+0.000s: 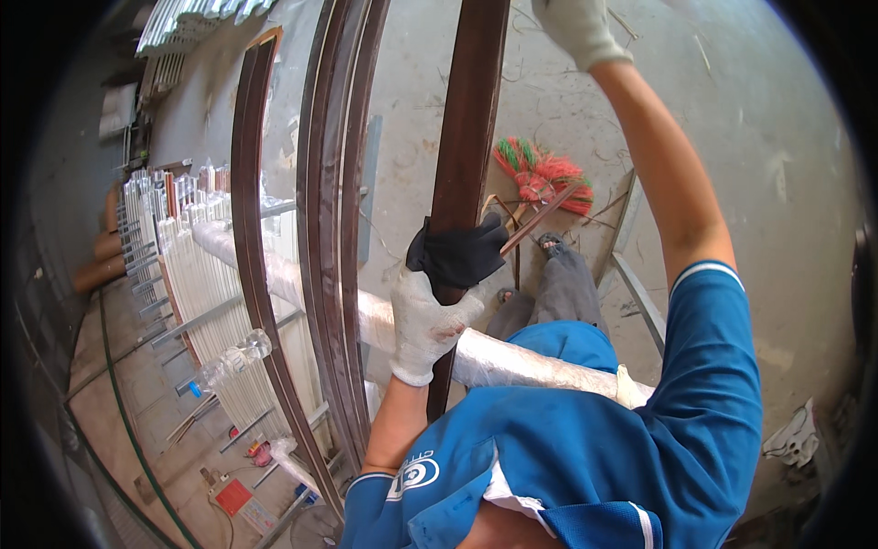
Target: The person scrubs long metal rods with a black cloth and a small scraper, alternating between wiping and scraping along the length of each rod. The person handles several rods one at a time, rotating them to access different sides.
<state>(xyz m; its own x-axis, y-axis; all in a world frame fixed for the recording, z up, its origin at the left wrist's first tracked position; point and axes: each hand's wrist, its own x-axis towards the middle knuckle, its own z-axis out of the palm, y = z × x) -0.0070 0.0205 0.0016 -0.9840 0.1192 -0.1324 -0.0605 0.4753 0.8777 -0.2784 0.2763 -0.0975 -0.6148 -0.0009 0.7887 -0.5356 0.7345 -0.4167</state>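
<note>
Bar: long dark-brown bar [468, 128], upper centre
Left: bar clasped by white-gloved left hand [425, 329]
Right: white-gloved right hand [578, 35] cropped by top edge; fingers cannot be judged
Progress: black cloth [460, 253] wrapped on bar; done/left lengths indistinguishable

A thick bar wrapped in clear film [526, 364] runs across here, and several long dark brown strips [318, 174] lie over it; a broader brown plank [468, 128] crosses it too, though I can't tell whether it rests there. Below, the grey floor [768, 174] carries angled metal legs [638, 295], a red and green broom [549, 177] among thin, straw-like scraps, and a crumpled whitish cloth [794, 437] off to one side. Over at the left, a green hose [116, 384] stretches along the floor, near a red and grey box [236, 499]
</note>
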